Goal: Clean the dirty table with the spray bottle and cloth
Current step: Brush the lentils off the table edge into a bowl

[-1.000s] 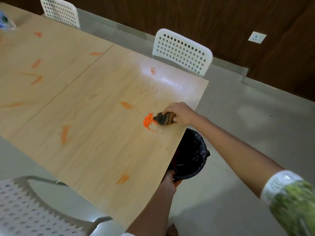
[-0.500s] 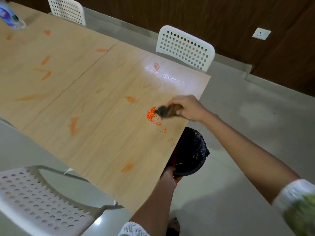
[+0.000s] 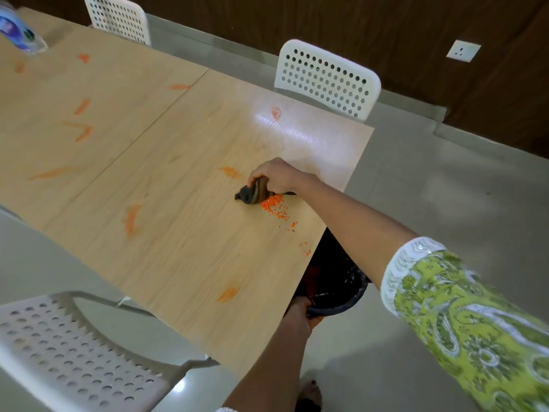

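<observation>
My right hand [image 3: 277,174] is shut on a dark brown cloth [image 3: 252,196] pressed on the light wooden table [image 3: 184,233]. A small heap of orange grains [image 3: 274,206] lies just right of the cloth, trailing toward the table's right edge. My left hand [image 3: 300,315] grips the rim of a black bin [image 3: 338,281] held below that edge. Orange smears [image 3: 130,220] mark the tabletop in several places. The spray bottle [image 3: 17,31] lies at the far left corner, partly cut off.
A white perforated chair [image 3: 326,78] stands behind the table, another [image 3: 118,17] further left, and a third [image 3: 74,352] at the near left. Grey floor lies to the right. A dark wooden wall with a socket [image 3: 463,50] runs along the back.
My right hand lifted the cloth over the grain heap and set it down on the heap's left side. Grains have spread toward the table edge. My left hand keeps hold of the bin.
</observation>
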